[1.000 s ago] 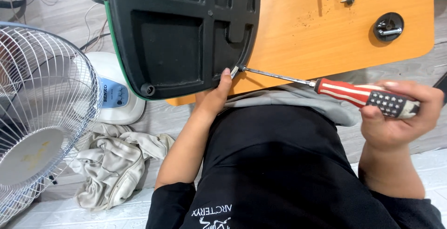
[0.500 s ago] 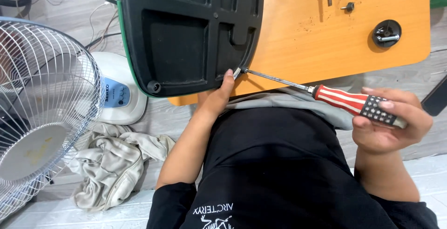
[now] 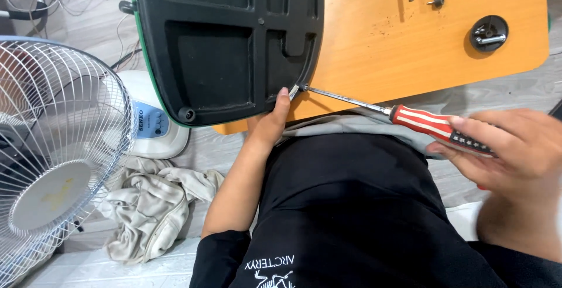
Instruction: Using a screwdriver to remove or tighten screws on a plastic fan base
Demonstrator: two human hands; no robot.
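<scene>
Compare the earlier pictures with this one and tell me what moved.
Very little. The view has drifted, so the black plastic base and wooden board sit a bit further right in frame. The right hand keeps its grip on the red-striped screwdriver, its tip still at the base's lower edge, and the left hand stays pressed there beside it. The fan and cloth lie as before.

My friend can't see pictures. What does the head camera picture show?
A person's right hand holds a red-and-white striped screwdriver, its tip at the edge of a black plastic panel lying on an orange wooden board. The left hand steadies the panel by the tip. A white fan and crumpled cloth sit on the floor.
</scene>
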